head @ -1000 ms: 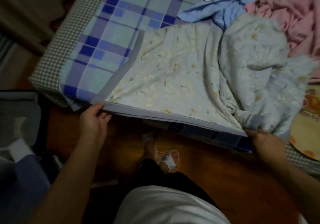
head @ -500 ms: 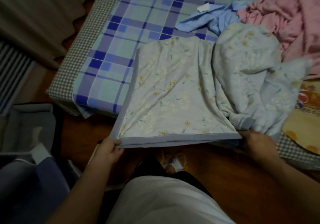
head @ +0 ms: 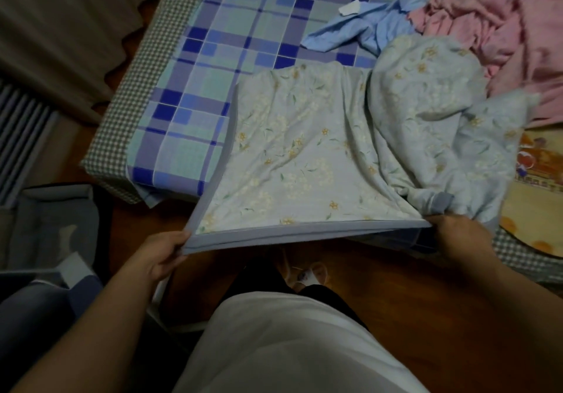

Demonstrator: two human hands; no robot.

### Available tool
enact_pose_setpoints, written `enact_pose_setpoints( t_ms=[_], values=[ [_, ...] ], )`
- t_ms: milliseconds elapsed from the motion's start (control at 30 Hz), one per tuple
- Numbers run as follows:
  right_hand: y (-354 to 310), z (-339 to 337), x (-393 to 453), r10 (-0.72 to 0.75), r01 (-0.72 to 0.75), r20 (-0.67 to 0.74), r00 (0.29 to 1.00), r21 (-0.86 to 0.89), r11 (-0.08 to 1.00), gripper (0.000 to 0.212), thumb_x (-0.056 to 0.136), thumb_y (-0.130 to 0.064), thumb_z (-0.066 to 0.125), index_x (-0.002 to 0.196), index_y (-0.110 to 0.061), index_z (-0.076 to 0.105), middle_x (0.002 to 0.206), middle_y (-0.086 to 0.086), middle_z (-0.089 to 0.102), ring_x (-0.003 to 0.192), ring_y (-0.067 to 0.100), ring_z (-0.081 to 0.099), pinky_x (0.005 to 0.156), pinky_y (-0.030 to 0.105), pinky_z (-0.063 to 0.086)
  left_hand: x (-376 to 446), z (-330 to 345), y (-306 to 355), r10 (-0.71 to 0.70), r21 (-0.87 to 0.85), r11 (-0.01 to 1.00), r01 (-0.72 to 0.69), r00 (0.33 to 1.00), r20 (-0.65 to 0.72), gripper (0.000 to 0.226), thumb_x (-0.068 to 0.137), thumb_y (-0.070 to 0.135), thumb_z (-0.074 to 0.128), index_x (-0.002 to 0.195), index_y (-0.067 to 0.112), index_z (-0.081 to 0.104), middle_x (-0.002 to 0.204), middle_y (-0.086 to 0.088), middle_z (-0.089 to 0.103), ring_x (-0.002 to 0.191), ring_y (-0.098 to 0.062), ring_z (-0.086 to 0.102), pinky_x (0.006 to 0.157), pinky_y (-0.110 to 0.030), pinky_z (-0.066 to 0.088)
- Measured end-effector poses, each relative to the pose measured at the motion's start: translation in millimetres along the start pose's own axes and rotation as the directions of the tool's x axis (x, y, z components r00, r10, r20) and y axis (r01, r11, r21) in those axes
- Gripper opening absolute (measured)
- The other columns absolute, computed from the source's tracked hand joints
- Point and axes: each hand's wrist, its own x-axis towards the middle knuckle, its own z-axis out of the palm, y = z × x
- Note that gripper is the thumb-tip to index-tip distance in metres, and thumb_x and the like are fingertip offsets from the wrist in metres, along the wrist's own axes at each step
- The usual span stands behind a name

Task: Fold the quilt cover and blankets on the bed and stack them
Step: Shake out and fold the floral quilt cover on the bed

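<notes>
A pale floral quilt cover (head: 304, 155) with a grey-blue border lies partly on the bed (head: 213, 88) and hangs out over its near edge. My left hand (head: 161, 255) pinches the cover's near left corner. My right hand (head: 457, 234) grips the near right corner, where the rest of the cover bunches up in a heap (head: 426, 103). The edge between my hands is stretched straight above the floor. A pink blanket (head: 502, 27) lies crumpled at the back right, beside a light blue cloth (head: 359, 30). A yellow cartoon blanket (head: 536, 194) lies at the right.
The bed has a blue plaid sheet over a checked mattress (head: 128, 112). Wooden floor (head: 411, 301) runs between me and the bed, with my feet in slippers (head: 310, 271) below the cover. A grey storage box (head: 51, 225) stands at the left, a curtain (head: 61, 27) behind it.
Both hands have pulled the cover's near edge toward me and off the bed edge. My left hand moved right and nearer, so the spread part is narrower.
</notes>
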Motion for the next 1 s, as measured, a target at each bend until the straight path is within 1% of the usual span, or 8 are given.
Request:
enact_pose_setpoints(
  t_ms=[200,267,400,500,700,800,900,1000],
  values=[
    [-20,-2,-3,0.449,-0.322,-0.125,0.885,0.534,0.782,0.032,0.095,-0.014,0.053,0.124,-0.019,0.065,0.087,0.019,0.067,0.071,0.037,0.061,0.059,0.036,0.046,-10,23,-4,0.126,-0.689,0.723,-0.054,0.991,0.054,0.022,0.101,0.011,0.05,0.12,0.014,0.061,0.121,-0.006,0.065,0.118,-0.018,0.058,0.088,-0.032,0.05],
    [-25,4,-8,0.381,-0.299,-0.072,0.922,0.494,0.817,0.025,0.098,-0.019,0.051,0.114,-0.01,0.068,0.085,0.02,0.064,0.074,0.036,0.06,0.064,0.038,0.05,-29,33,-16,0.228,-0.756,0.654,-0.014,0.957,0.179,0.022,0.1,0.008,0.047,0.113,0.019,0.062,0.111,-0.002,0.073,0.11,-0.016,0.065,0.091,-0.034,0.052],
    [-7,3,-12,0.221,-0.184,-0.098,0.97,0.293,0.938,0.023,0.097,-0.017,0.053,0.111,-0.015,0.07,0.078,0.014,0.064,0.066,0.03,0.057,0.057,0.034,0.045,-23,19,-38,0.104,-0.106,0.991,-0.081,0.967,0.233,0.02,0.09,-0.006,0.057,0.106,0.003,0.064,0.11,-0.025,0.068,0.089,-0.027,0.067,0.07,-0.032,0.06],
    [-5,1,1,0.114,-0.145,0.125,0.986,0.284,0.948,0.025,0.095,-0.015,0.053,0.113,-0.015,0.07,0.096,0.015,0.07,0.085,0.033,0.064,0.07,0.036,0.05,-4,5,-36,-0.003,0.351,0.936,0.001,1.0,0.003,0.024,0.084,-0.009,0.06,0.107,-0.007,0.063,0.095,-0.03,0.063,0.074,-0.034,0.06,0.059,-0.039,0.054],
    [-39,-32,24,-0.095,-0.033,0.469,0.878,0.258,0.966,0.024,0.093,-0.019,0.053,0.095,-0.007,0.073,0.098,0.011,0.071,0.08,0.021,0.061,0.066,0.027,0.044,-26,23,10,-0.345,0.174,0.925,0.338,0.939,0.01,0.018,0.072,0.0,0.036,0.088,0.004,0.045,0.09,-0.012,0.038,0.072,-0.029,0.034,0.06,-0.032,0.036],
    [-37,-88,50,-0.126,0.032,0.522,0.844,0.187,0.982,0.018,0.098,-0.02,0.046,0.094,-0.011,0.061,0.104,0.013,0.064,0.086,0.019,0.052,0.063,0.021,0.038,-23,42,91,-0.175,-0.036,0.983,0.182,0.975,0.137,0.018,0.077,0.0,0.045,0.094,0.004,0.05,0.086,-0.015,0.049,0.077,-0.031,0.047,0.053,-0.032,0.046],
    [8,-185,97,0.155,-0.18,0.116,0.981,0.244,0.953,0.027,0.096,-0.024,0.052,0.112,-0.008,0.065,0.123,0.02,0.063,0.104,0.029,0.061,0.086,0.028,0.046,-55,76,249,0.354,0.092,0.922,-0.377,0.914,0.199,0.022,0.078,0.008,0.077,0.093,-0.003,0.066,0.086,-0.017,0.066,0.092,-0.036,0.065,0.073,-0.034,0.056],
    [64,-342,112,0.453,-0.229,-0.452,0.769,0.468,0.854,0.016,0.089,-0.016,0.058,0.093,-0.003,0.066,0.099,0.029,0.066,0.084,0.037,0.063,0.076,0.039,0.051,-172,89,434,0.728,-0.567,0.652,-0.504,0.624,0.283,0.019,0.081,-0.006,0.049,0.082,-0.002,0.066,0.084,-0.018,0.066,0.095,-0.027,0.066,0.077,-0.036,0.054]
  ],
)
